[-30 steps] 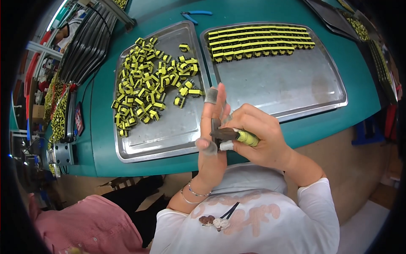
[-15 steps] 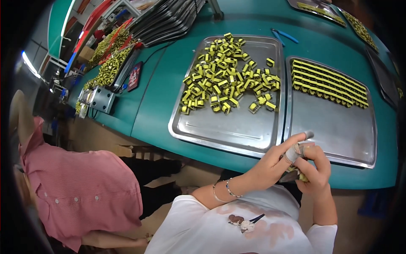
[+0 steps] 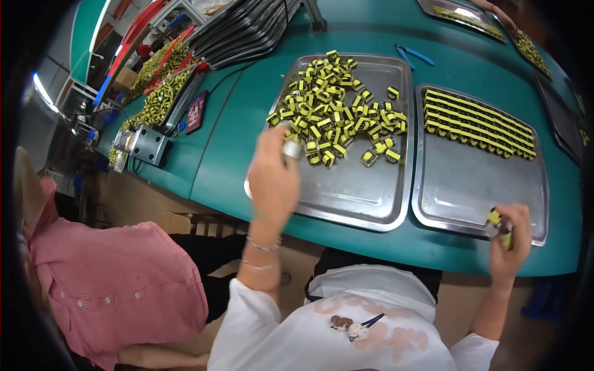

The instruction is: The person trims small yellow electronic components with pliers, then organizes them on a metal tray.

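My left hand (image 3: 275,176) reaches to the left edge of the left metal tray (image 3: 346,213), beside a heap of small yellow-and-black transformers (image 3: 328,111). Motion blur smears its fingers, one of which wears a pale wrap, and whether they grip a part cannot be made out. My right hand (image 3: 513,238) is closed near the front right corner of the right metal tray (image 3: 458,198). A yellow-topped transformer (image 3: 494,217) sticks out from its fingertips, and another yellowish piece shows lower in the grip. Even rows of transformers (image 3: 479,123) fill the back of the right tray.
Blue-handled cutters (image 3: 416,55) lie behind the trays. Stacked black trays (image 3: 241,31) stand back left, near a metal block fixture (image 3: 150,145) and more piled parts (image 3: 158,102). A co-worker in a pink striped shirt (image 3: 117,284) is at my left. Another person's hand (image 3: 504,18) shows far right.
My hands were together in front of me over the parts. They have parted: the left went left to the heap, the right moved right with a transformer in it.
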A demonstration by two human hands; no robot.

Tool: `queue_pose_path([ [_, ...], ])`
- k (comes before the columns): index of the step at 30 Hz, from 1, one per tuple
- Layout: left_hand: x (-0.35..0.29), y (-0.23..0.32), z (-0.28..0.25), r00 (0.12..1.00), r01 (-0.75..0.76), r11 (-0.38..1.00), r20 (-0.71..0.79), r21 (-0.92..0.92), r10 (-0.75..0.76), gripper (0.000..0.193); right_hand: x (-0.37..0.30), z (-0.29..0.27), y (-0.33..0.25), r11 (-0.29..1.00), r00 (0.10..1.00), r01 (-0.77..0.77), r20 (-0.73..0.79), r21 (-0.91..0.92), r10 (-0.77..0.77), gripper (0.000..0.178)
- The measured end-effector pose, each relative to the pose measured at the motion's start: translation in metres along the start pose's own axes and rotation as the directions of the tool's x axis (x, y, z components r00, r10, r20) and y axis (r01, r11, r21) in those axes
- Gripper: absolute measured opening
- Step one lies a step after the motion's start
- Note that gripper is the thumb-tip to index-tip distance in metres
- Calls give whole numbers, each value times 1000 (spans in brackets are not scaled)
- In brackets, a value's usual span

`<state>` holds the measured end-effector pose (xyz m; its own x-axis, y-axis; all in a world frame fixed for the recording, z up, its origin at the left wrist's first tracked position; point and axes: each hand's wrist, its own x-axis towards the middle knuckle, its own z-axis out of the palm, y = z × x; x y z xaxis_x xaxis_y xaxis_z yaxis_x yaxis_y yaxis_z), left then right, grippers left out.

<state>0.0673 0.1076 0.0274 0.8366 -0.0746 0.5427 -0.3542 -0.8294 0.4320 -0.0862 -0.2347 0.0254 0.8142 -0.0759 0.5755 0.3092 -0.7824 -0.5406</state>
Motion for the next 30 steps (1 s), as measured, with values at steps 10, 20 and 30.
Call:
queue_pose_path([
  [10, 55, -89, 9, 949, -222, 972, 245, 72, 199, 38, 15, -47, 89, 973, 967, -190, -144, 133, 208, 32],
  [20, 40, -66, 18, 957, -119, 969, 286, 215, 54, 32, 56, -46, 148, 917, 936, -346, -136, -196, 324, 36],
  [30, 35, -74, 23, 967, -64, 985, 252, 160, 22, 36, 63, -26, 157, 893, 945, -322, -50, -313, 324, 32],
])
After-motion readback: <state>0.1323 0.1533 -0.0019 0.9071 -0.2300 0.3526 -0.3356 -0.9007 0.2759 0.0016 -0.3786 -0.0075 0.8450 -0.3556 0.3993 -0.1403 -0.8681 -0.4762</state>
